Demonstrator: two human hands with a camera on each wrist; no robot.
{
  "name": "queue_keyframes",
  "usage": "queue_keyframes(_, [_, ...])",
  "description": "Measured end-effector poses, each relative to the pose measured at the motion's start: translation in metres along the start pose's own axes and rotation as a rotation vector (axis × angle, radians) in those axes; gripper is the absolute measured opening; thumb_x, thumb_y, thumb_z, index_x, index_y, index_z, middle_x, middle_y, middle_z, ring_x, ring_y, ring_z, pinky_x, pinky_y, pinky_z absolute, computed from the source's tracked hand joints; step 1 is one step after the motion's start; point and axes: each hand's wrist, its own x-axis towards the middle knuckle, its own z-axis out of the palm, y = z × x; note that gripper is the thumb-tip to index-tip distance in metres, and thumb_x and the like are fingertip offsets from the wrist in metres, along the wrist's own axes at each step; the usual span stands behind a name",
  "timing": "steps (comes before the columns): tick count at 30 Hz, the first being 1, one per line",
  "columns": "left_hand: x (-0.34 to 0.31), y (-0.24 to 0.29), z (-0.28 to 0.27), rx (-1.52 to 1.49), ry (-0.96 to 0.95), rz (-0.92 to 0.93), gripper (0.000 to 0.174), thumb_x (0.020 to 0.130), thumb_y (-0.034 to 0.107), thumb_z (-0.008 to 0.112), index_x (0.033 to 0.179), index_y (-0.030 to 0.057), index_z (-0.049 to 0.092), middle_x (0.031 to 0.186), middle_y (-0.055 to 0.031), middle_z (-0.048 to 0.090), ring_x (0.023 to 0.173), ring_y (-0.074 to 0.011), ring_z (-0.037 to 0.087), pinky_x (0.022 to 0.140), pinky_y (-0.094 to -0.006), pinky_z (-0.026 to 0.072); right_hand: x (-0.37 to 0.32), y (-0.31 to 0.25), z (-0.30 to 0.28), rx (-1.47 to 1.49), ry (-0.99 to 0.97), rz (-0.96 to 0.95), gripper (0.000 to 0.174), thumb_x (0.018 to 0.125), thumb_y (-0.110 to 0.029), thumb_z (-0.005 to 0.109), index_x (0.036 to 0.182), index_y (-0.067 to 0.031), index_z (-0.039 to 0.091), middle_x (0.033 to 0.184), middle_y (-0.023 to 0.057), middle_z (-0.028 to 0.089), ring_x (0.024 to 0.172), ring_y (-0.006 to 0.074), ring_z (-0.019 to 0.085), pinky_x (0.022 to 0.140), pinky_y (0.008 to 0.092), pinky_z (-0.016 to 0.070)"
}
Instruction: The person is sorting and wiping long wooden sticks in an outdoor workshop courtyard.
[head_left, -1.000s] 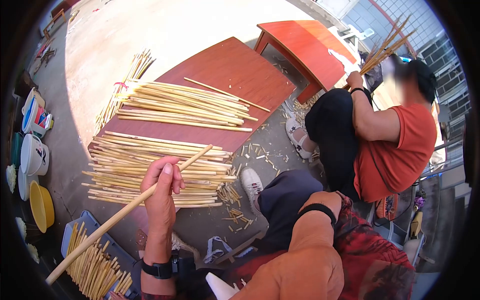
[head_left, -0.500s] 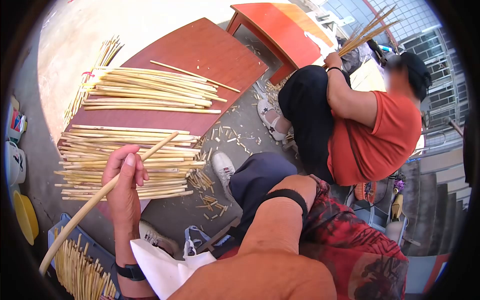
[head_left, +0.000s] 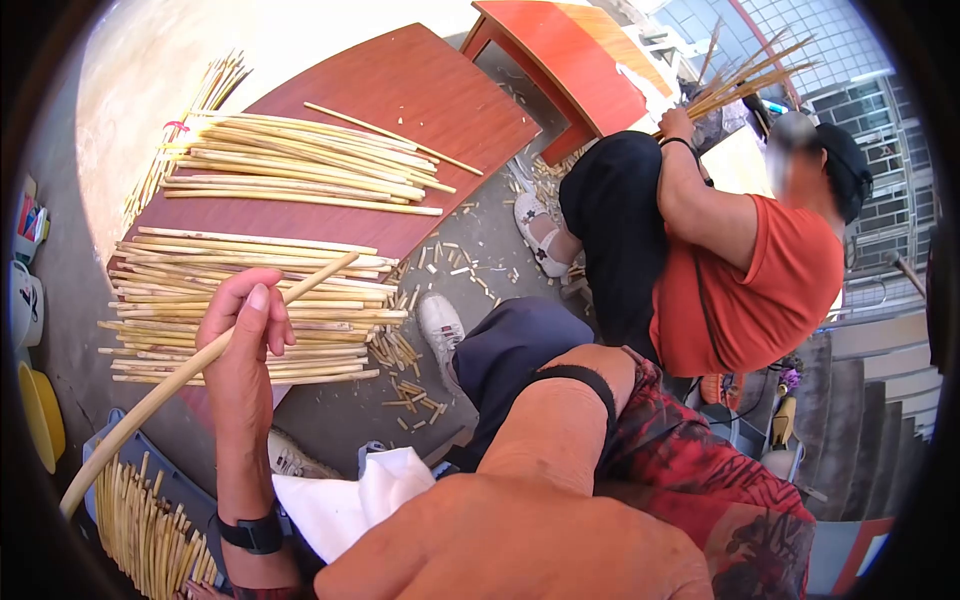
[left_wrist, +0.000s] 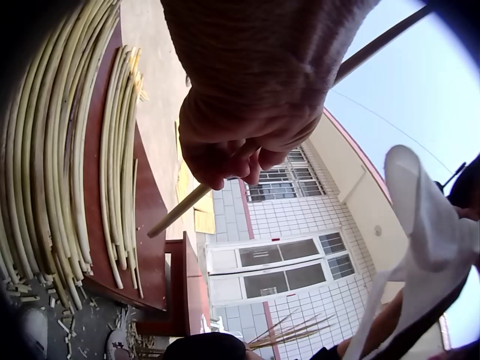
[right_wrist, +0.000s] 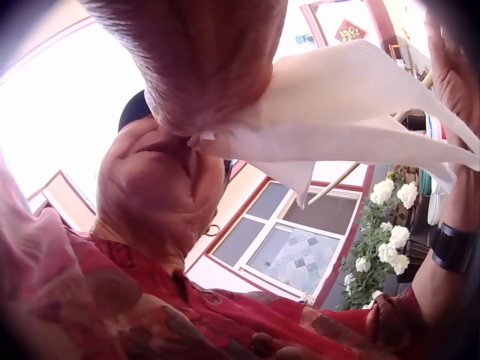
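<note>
My left hand [head_left: 240, 345] holds a long pale stalk [head_left: 150, 403] between thumb and fingers, slanting from lower left to upper right. In the left wrist view the fingers curl round the stalk [left_wrist: 180, 211] near one end. My right hand [head_left: 520, 545] is close under the head camera, its fingers hidden there. From it hangs a white cloth [head_left: 355, 500]; the right wrist view shows the cloth [right_wrist: 330, 97] gripped in front of the wearer's chin. Below the left hand, many similar stalks [head_left: 250, 350] lie in rows.
A red-brown table [head_left: 400, 90] bears more stalks. Cut pieces litter the floor around a shoe [head_left: 440, 335]. A blue tray [head_left: 200, 480] of short pieces stands lower left, near a yellow basin [head_left: 40, 415]. Another person [head_left: 750, 270] sits at right with thin stems [head_left: 750, 90].
The head view has shifted, so the tables sit further left. My right hand has come up nearer the head camera, and more of the white cloth shows. The left hand keeps the stalk.
</note>
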Motion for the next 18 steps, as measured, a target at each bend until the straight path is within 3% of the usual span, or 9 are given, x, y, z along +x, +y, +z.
queue_keyframes(7, [-0.0009,-0.0007,-0.004,-0.014,-0.001,-0.027,0.017,0.086,0.012,0.047,0.095,0.0004,0.055,0.068,-0.0011,0.048,0.053,-0.0061,0.04,0.05,-0.0178,0.0343,-0.0034,0.002,-0.0032,-0.323,0.013,-0.065,0.019,0.074,0.0,0.057,0.057,-0.0019,0.049,0.062,0.0051,0.045,0.053,0.0149,0.046,0.046,0.0238,0.0352])
queue_keyframes(18, [-0.0005,-0.0009,-0.0042,0.014,-0.023,-0.017,0.018,0.087,0.014,0.047,0.095,0.0002,0.055,0.068,-0.0007,0.048,0.054,-0.0061,0.039,0.05,-0.0178,0.0341,-0.0056,-0.0011,-0.0103,-0.283,-0.008,-0.168,0.017,0.076,-0.001,0.055,0.06,-0.0006,0.048,0.064,0.0073,0.045,0.057,0.0186,0.048,0.051,0.025,0.0359])
